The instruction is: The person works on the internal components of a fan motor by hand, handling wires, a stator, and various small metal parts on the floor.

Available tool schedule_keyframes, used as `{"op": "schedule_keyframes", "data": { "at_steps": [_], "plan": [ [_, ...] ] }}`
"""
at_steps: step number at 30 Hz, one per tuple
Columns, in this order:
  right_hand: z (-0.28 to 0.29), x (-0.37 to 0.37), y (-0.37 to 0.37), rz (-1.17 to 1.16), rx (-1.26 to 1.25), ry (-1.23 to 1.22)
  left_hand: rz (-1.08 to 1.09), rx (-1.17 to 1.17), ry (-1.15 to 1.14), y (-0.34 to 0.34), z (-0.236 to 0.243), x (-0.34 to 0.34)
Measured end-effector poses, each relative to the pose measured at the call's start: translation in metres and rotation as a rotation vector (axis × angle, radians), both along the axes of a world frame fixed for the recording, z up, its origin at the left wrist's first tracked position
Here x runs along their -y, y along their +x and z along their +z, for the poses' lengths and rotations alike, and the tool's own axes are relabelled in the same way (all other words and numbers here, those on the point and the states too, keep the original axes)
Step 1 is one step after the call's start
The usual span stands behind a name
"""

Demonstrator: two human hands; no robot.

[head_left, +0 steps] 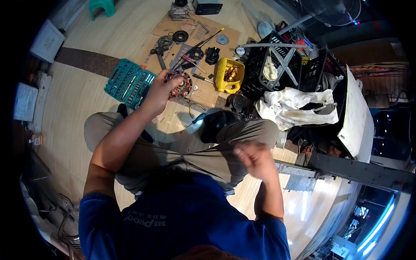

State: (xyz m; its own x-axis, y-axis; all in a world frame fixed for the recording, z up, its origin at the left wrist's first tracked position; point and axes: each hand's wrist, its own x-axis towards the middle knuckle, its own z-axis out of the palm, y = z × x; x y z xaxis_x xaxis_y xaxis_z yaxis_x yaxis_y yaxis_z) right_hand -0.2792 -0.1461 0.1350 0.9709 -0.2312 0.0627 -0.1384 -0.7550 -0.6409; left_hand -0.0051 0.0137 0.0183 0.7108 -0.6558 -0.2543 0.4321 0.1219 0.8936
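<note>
My left hand [161,92] is closed on the rim of a round motor stator with copper windings [185,87], held above the cardboard. Part of the stator is hidden behind my fingers. My right hand [256,159] is over my right knee, apart from the tools; its fingers are smeared by motion. Near the stator lie pliers with yellow handles [191,110] and a screwdriver with a blue handle [198,119]. Another screwdriver [199,77] and a hammer [160,56] rest farther off. A cut yellow jug [220,80] holds copper wire scraps [232,72].
A teal socket set case [113,85] lies open at left. Motor parts, including a black disc [180,37], cover the cardboard sheet [149,65]. At right are black crates [255,71], a white cloth [286,106] and a fan [331,11]. A green stool [102,6] stands far left.
</note>
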Motion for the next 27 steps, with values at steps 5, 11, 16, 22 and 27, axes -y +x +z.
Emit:
{"op": "schedule_keyframes", "data": {
  "at_steps": [5, 11, 16, 22, 27],
  "plan": [
    [-0.049, 0.013, -0.028, 0.054, -0.503, -0.173, -0.047, -0.363, -0.239, 0.012, -0.005, 0.003],
    [-0.062, 0.089, -0.035, -0.507, -0.216, -0.502, -0.305, -0.361, -0.442, 0.020, -0.003, -0.009],
    [-0.019, 0.098, -0.038, -0.621, 0.125, -0.703, -0.586, 0.110, -0.135, 0.019, 0.019, -0.007],
    [0.007, 0.059, -0.061, -0.517, -0.103, -0.688, -0.132, 0.078, 0.134, 0.013, -0.003, 0.002],
    [-0.038, 0.050, -0.138, -0.497, -0.248, -0.610, 0.196, -0.123, -0.027, 0.030, -0.006, -0.001]
  ]
}}
